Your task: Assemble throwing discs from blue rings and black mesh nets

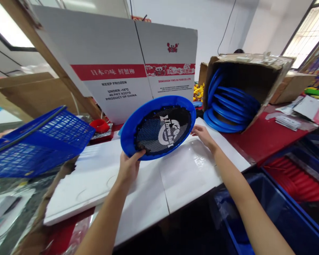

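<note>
A round blue-rimmed net disc point(154, 129) with black mesh and white "Throw Ball" lettering is held tilted above the white work surface point(149, 184). My left hand point(129, 164) is closed on its lower left rim, thumb over the front edge. At the right edge of the disc, my right hand point(202, 134) has its fingers bent against the rim, with the fingertips partly hidden. Below the right hand lies a clear plastic bag point(192, 161) on the white surface.
An open carton point(271, 76) of blue rings point(228, 109) stands at the back right. A printed white carton panel point(108, 46) rises behind. To the left is a blue basket point(42, 141), with a red roll point(99, 125) beside it. Blue bins point(281, 205) sit low at right.
</note>
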{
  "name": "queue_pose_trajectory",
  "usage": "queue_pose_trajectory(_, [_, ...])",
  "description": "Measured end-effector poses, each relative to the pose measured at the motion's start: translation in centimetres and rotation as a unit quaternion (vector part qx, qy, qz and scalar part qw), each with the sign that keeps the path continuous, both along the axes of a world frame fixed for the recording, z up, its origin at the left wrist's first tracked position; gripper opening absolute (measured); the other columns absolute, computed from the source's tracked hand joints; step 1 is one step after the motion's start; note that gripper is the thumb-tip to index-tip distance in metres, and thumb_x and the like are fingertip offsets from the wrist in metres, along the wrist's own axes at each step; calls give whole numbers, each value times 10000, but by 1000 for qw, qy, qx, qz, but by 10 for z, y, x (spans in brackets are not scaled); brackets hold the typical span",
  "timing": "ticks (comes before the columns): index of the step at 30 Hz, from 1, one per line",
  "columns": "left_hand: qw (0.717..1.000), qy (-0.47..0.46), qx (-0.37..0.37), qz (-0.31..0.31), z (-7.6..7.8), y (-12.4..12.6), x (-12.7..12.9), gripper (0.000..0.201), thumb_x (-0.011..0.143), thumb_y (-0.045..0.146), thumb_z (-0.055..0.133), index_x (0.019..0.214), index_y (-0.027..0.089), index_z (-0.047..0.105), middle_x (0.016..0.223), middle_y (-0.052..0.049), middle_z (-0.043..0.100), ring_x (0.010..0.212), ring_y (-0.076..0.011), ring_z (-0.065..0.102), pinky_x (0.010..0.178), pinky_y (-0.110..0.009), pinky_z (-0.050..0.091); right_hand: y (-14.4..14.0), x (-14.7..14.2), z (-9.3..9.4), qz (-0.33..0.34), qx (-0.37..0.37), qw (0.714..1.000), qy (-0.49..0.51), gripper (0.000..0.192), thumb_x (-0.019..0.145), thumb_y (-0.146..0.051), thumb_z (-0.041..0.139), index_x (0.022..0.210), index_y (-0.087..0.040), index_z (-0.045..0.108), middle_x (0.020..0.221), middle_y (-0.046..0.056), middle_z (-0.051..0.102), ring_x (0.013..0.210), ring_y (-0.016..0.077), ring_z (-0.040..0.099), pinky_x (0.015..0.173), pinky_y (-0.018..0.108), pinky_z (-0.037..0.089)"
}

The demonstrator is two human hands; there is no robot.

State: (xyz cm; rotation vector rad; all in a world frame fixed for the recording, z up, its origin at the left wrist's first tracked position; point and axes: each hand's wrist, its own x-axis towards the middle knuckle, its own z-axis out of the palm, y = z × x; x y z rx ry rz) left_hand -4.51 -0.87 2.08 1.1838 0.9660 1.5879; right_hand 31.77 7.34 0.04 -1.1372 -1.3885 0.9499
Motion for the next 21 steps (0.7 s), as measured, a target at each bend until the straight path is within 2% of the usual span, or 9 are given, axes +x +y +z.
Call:
queue_pose_trajectory(4, [992, -49, -107, -34, -1, -10, 12, 472, 702, 299, 869, 1154, 222, 757, 1086, -74, 817, 1010, -322, 790, 869, -489, 714, 14, 9, -13, -76, 13, 997, -20, 285, 808, -497, 684, 965, -266, 739, 960, 22, 801, 945, 240, 738, 891, 414, 628])
queue_pose_trajectory(7, [968, -71, -238, -39, -3, -12, 14, 432, 656, 277, 857, 1069, 186, 766, 934, -62, 817, 800, -277, 788, 689, -413, 704, 22, 20, -19, -146, 7, 988, -50, 310, 863, -469, 602, 1046, -244, 712, 963, 58, 791, 885, 242, 741, 838, 417, 634])
queue_pose_trajectory(9, [950, -63, -303, -45, -4, -10, 13, 393, 627, 261, 852, 996, 162, 761, 844, -60, 801, 689, -240, 759, 611, -358, 672, 23, 30, -20, -191, 5, 978, -84, 350, 918, -430, 525, 1133, -218, 701, 1017, 98, 787, 907, 255, 738, 870, 443, 630])
queue_pose_trajectory(11, [944, -47, -323, -48, -4, -9, 12, 400, 604, 238, 856, 982, 156, 751, 826, -54, 797, 657, -217, 745, 592, -318, 648, 20, 40, -19, -237, 17, 963, -129, 376, 946, -363, 494, 1199, -182, 704, 1180, 165, 769, 1117, 303, 707, 1039, 512, 576])
queue_pose_trajectory(13, [950, -31, -306, -57, -4, -8, 12, 469, 606, 234, 876, 1051, 164, 748, 878, -47, 809, 700, -215, 759, 626, -306, 647, 15, 50, -19, -279, 40, 944, -173, 423, 942, -272, 504, 1295, -141, 697, 1461, 238, 657, 1432, 368, 530, 1239, 602, 395])
queue_pose_trajectory(14, [954, -21, -294, -60, -4, -8, 12, 516, 611, 243, 895, 1099, 173, 743, 915, -44, 816, 737, -218, 768, 654, -306, 649, 12, 56, -19, -309, 45, 926, -211, 473, 935, -227, 510, 1367, -122, 674, 1593, 260, 556, 1545, 396, 399, 1288, 644, 292])
queue_pose_trajectory(16, [961, -1, -272, -58, -5, -9, 13, 611, 625, 280, 939, 1187, 189, 720, 996, -45, 822, 823, -223, 780, 730, -310, 652, 7, 66, -22, -384, 27, 867, -315, 597, 931, -171, 518, 1519, -86, 576, 1734, 289, 377, 1637, 438, 219, 1298, 717, 175])
queue_pose_trajectory(19, [968, 33, -248, -33, -9, -7, 12, 712, 647, 348, 983, 1269, 197, 672, 1086, -59, 811, 950, -240, 778, 849, -339, 642, 7, 76, -30, -451, -29, 768, -454, 680, 957, -195, 530, 1614, -35, 460, 1729, 329, 366, 1629, 473, 229, 1272, 767, 162])
queue_pose_trajectory(21, [969, 54, -238, -29, -13, -6, 12, 746, 666, 393, 988, 1301, 193, 652, 1135, -77, 797, 1027, -267, 769, 924, -382, 632, 9, 79, -35, -453, -39, 749, -482, 679, 971, -233, 538, 1613, -27, 456, 1706, 332, 402, 1610, 482, 265, 1275, 768, 149])
